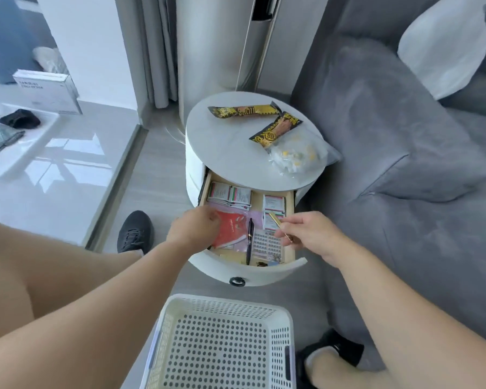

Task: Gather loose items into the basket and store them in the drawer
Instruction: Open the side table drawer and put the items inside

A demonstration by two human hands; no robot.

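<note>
The round white side table's drawer (267,272) stands pulled out. Inside lie white sachets (230,195), a red packet (230,230), a black pen (249,240) and a blister sheet (267,244). My left hand (192,228) reaches into the drawer's left side, fingers curled at the red packet's edge. My right hand (306,234) pinches a thin gold stick (278,226) over the drawer's right side. A white perforated basket (222,341) sits on the floor below, with nothing in it.
On the table top (222,141) lie two black-and-yellow snack packs (244,110) and a clear bag of small pieces (295,155). A grey sofa (390,153) stands at the right. My shoes (135,231) rest on the floor beside the table.
</note>
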